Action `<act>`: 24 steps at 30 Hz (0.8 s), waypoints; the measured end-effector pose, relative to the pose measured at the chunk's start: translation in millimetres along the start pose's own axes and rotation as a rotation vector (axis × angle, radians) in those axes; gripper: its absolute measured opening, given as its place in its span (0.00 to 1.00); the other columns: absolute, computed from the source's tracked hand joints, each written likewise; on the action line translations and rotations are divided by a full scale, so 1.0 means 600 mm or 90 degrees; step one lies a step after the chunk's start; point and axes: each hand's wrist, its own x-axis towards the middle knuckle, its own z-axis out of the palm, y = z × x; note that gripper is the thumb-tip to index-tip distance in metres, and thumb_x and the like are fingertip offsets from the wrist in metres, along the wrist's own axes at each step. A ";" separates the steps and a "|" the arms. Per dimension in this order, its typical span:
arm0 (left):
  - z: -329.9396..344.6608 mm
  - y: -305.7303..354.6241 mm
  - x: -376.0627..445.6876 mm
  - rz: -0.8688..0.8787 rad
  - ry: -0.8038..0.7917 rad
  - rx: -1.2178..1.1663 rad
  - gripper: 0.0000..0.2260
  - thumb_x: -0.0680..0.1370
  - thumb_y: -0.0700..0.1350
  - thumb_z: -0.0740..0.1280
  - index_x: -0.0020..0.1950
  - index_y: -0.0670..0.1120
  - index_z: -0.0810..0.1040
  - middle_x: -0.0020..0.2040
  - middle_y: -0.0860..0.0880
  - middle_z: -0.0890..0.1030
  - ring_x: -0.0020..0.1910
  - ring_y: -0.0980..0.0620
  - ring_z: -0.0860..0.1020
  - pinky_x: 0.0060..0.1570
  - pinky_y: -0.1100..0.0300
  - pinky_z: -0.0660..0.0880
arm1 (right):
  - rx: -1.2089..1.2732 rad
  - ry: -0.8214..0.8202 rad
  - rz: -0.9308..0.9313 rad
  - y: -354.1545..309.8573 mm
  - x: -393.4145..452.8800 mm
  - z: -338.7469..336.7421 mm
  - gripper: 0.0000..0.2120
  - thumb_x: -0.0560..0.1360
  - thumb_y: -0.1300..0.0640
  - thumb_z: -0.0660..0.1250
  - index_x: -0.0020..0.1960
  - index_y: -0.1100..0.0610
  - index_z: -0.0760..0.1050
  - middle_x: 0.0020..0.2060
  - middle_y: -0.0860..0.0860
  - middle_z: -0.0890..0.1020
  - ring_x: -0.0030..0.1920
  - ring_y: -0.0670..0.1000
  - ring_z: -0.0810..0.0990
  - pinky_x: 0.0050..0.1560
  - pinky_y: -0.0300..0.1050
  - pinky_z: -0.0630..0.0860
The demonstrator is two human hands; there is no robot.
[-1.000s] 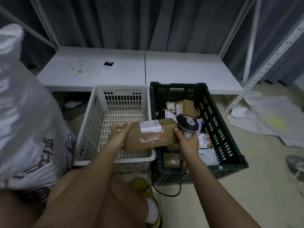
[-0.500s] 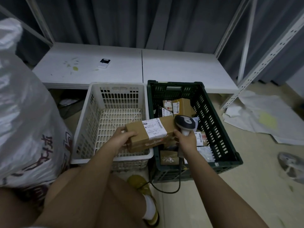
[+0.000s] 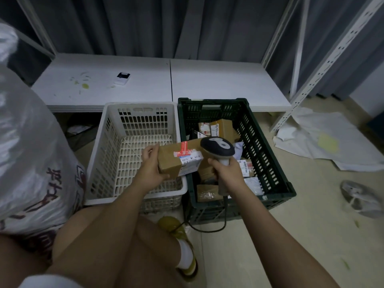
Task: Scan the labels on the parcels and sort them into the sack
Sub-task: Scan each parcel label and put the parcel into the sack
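Between your hands sits the box; left hand grips its end, right hand squeezes the scanner just beside its label.

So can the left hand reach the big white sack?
Probably yes. The sack sits right beside the left arm with nothing between them, but the left hand is gripping a cardboard box, so it would carry that along.

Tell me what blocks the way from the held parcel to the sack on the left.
Nothing visible does. The left hand holds the parcel above the white basket, and the sack stands just left of that basket, with open air between.
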 end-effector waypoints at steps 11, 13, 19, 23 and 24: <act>-0.010 0.006 0.008 -0.115 0.086 -0.216 0.34 0.70 0.36 0.75 0.71 0.43 0.63 0.68 0.43 0.68 0.65 0.46 0.70 0.60 0.52 0.71 | -0.728 -0.087 -0.330 -0.058 -0.036 -0.091 0.18 0.73 0.49 0.70 0.60 0.53 0.74 0.46 0.55 0.83 0.47 0.60 0.80 0.41 0.49 0.75; -0.011 0.014 0.008 -0.114 0.088 -0.226 0.34 0.71 0.35 0.74 0.72 0.43 0.62 0.68 0.44 0.68 0.66 0.46 0.68 0.59 0.55 0.69 | -0.861 -0.122 -0.398 -0.085 -0.030 -0.094 0.20 0.74 0.48 0.69 0.63 0.54 0.72 0.50 0.55 0.82 0.49 0.60 0.80 0.41 0.48 0.74; -0.016 0.009 0.007 -0.150 0.072 -0.234 0.35 0.72 0.37 0.73 0.75 0.46 0.60 0.72 0.44 0.66 0.68 0.43 0.68 0.60 0.51 0.70 | -1.005 -0.171 -0.471 -0.116 -0.017 -0.098 0.18 0.74 0.46 0.67 0.59 0.54 0.72 0.47 0.54 0.81 0.46 0.59 0.81 0.38 0.46 0.70; -0.024 0.008 0.010 -0.157 0.066 -0.250 0.35 0.73 0.36 0.73 0.76 0.46 0.60 0.73 0.44 0.66 0.67 0.43 0.69 0.64 0.49 0.71 | -1.023 -0.161 -0.491 -0.113 -0.009 -0.106 0.16 0.74 0.45 0.65 0.58 0.52 0.74 0.46 0.53 0.82 0.45 0.58 0.82 0.37 0.46 0.70; -0.025 0.008 0.011 -0.156 0.067 -0.253 0.35 0.73 0.36 0.73 0.76 0.46 0.60 0.73 0.44 0.66 0.67 0.43 0.69 0.64 0.49 0.70 | -1.020 -0.157 -0.496 -0.111 -0.005 -0.108 0.15 0.74 0.44 0.65 0.57 0.51 0.74 0.46 0.52 0.83 0.45 0.58 0.82 0.37 0.46 0.72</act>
